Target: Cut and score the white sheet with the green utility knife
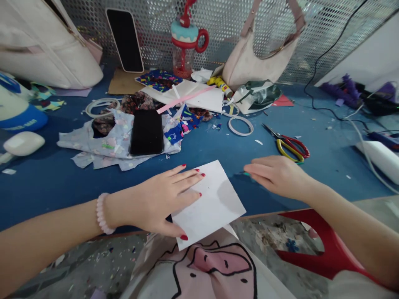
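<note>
The big blue table top [327, 166] was full of craft things. A large cream bag [46, 50] lay at the far left corner, and a pale pink handbag [258, 58] leaned on the metal wall with holes at the back. A flowery, light grey piece of cloth [102, 141] was spread out on the left side, with a black phone [146, 132] lying flat on top of it.

The square white sheet of paper [218, 203] lay at the near edge of the table, right in front of the person. Its near corner stuck out a little over the edge.

The left hand [162, 199] was wide open and flat, palm down. Its fingers with red nails were stretched out and pressed on the left part of the paper. It did not grip anything. A pink bead bracelet [101, 214] sat on that wrist.

The right hand [277, 176] rested on the table just beside the paper's right corner, not touching it. Its fingers were close together and pointed left. A tiny green thing [246, 173] showed at the fingertips, but I could not tell if the hand held it.

Scissors with red and yellow handles [291, 147] lay near the right hand, farther back. A white tape ring [240, 125] lay behind them.
</note>
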Motion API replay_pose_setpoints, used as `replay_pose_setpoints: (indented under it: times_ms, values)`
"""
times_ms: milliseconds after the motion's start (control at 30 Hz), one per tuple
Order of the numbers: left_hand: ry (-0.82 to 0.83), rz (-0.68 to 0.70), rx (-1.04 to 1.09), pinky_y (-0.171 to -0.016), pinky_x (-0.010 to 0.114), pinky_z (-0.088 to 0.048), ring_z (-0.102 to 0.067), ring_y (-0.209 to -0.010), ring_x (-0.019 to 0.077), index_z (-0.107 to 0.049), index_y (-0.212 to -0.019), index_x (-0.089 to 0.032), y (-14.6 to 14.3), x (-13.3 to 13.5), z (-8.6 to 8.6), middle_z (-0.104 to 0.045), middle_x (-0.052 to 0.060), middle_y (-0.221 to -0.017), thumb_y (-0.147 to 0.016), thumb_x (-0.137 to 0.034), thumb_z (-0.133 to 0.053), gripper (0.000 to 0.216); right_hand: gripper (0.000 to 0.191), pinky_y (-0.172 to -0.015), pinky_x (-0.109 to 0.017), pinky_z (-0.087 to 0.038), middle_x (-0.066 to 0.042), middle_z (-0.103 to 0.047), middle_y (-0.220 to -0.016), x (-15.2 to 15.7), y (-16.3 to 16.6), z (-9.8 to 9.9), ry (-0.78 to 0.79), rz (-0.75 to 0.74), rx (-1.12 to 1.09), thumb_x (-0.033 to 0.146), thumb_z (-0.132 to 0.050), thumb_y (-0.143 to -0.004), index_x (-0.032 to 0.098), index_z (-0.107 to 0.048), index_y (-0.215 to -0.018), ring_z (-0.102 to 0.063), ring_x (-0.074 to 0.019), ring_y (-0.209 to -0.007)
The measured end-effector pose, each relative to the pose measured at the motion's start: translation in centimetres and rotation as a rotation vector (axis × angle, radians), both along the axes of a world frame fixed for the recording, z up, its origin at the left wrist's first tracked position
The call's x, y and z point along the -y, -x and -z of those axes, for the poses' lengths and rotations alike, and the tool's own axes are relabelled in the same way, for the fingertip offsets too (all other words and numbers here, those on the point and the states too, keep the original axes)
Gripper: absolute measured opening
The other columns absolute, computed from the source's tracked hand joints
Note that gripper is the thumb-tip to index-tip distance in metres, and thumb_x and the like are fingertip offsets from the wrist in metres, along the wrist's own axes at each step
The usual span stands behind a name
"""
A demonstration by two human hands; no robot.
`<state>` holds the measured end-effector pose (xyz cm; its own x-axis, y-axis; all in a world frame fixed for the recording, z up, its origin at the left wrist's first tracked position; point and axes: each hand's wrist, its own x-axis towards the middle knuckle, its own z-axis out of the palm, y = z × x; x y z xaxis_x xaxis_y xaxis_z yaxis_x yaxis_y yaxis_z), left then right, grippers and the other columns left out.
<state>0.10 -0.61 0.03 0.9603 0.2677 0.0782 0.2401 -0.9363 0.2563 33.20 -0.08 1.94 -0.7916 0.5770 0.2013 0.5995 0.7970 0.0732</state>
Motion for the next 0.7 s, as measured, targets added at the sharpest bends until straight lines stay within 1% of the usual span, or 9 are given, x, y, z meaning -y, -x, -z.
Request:
replay_pose_setpoints:
  times_ms: [67,167,300,367,433,500,567,633,700]
  values:
    - [0.008,0.008,-0.016,-0.115,0.053,-0.014,-0.027,-0.14,0.0343,-0.047,-0.135,-0.013,0.0,0.1,-0.1,-0.033,0.02,-0.149,-0.082,-0.063,-0.056,0.073,0.025,-0.06,-0.024,-0.043,-0.008,-0.069,-0.096,-0.4,1.4,0.1,0.065,-0.066,-0.014,0.017,-0.037,-0.096,0.018,-0.06,-0.089,-0.062,-0.0124,-0.068]
    - [0.025,0.076,-0.053,-0.116,0.053,-0.009,-0.029,-0.14,0.0296,-0.042,-0.14,-0.021,0.1,-0.2,-0.7,-0.035,0.011,-0.151,-0.086,-0.054,-0.056,0.064,0.024,-0.061,-0.025,-0.045,-0.01,-0.064,-0.12,-1.3,3.1,0.2,0.113,-0.096,0.005,0.014,-0.036,-0.094,0.017,-0.059,-0.09,-0.064,-0.0124,-0.075]
    - [-0.069,0.083,-0.057,-0.117,0.05,-0.013,-0.038,-0.135,0.0245,-0.047,-0.136,-0.029,1.0,-1.5,-0.9,-0.042,0.004,-0.147,-0.095,-0.026,-0.047,0.041,0.022,-0.064,-0.026,-0.045,-0.009,-0.069,-0.111,-1.7,3.6,0.3,0.157,-0.106,-0.007,0.018,-0.037,-0.096,0.017,-0.059,-0.091,-0.064,-0.0134,-0.074]
    - [-0.186,-0.007,-0.023,-0.115,0.05,-0.017,-0.038,-0.135,0.024,-0.043,-0.139,-0.032,1.5,-2.4,-0.6,-0.043,0.004,-0.146,-0.095,-0.012,-0.041,0.049,0.022,-0.064,-0.027,-0.045,-0.008,-0.07,-0.105,-1.2,3.2,0.3,0.145,-0.095,-0.054,0.019,-0.037,-0.096,0.017,-0.059,-0.093,-0.064,-0.0141,-0.074]
    - [-0.302,-0.136,0.022,-0.113,0.05,-0.023,-0.037,-0.134,0.0249,-0.037,-0.143,-0.032,1.8,-3.0,-0.3,-0.042,0.005,-0.147,-0.095,-0.007,-0.038,0.054,0.021,-0.064,-0.027,-0.045,-0.008,-0.071,-0.101,-0.4,2.7,0.4,0.128,-0.059,-0.102,0.018,-0.038,-0.096,0.016,-0.059,-0.095,-0.064,-0.0143,-0.074]
    - [-0.368,-0.254,0.085,-0.109,0.049,-0.03,-0.039,-0.132,0.0251,-0.038,-0.143,-0.027,1.8,-2.8,-0.2,-0.044,0.008,-0.145,-0.096,-0.008,-0.035,0.051,0.02,-0.065,-0.027,-0.045,-0.008,-0.071,-0.097,0.7,2.2,0.6,0.122,-0.014,-0.136,0.017,-0.039,-0.096,0.016,-0.059,-0.097,-0.064,-0.0142,-0.074]
    - [-0.358,-0.281,0.146,-0.107,0.044,-0.035,-0.041,-0.13,0.0243,-0.042,-0.14,-0.02,1.3,-2.0,-0.3,-0.046,0.01,-0.143,-0.098,-0.012,-0.033,0.044,0.02,-0.065,-0.027,-0.045,-0.008,-0.07,-0.097,1.6,1.9,0.8,0.11,0.007,-0.145,0.016,-0.039,-0.096,0.017,-0.06,-0.095,-0.064,-0.0139,-0.074]
    - [-0.265,-0.16,0.135,-0.105,0.041,-0.037,-0.043,-0.128,0.0238,-0.046,-0.137,-0.014,0.6,-0.9,-0.5,-0.047,0.013,-0.142,-0.098,-0.021,-0.036,0.04,0.022,-0.065,-0.027,-0.045,-0.009,-0.069,-0.097,2.2,1.9,0.9,0.084,0.003,-0.128,0.016,-0.039,-0.096,0.017,-0.061,-0.091,-0.062,-0.0135,-0.072]
    - [-0.21,-0.052,0.077,-0.106,0.043,-0.037,-0.045,-0.127,0.0257,-0.049,-0.134,-0.016,0.0,0.0,-0.3,-0.048,0.013,-0.141,-0.098,-0.03,-0.04,0.04,0.024,-0.064,-0.028,-0.045,-0.009,-0.068,-0.095,2.7,2.0,0.9,0.065,-0.015,-0.103,0.017,-0.039,-0.096,0.016,-0.061,-0.089,-0.06,-0.0132,-0.07]
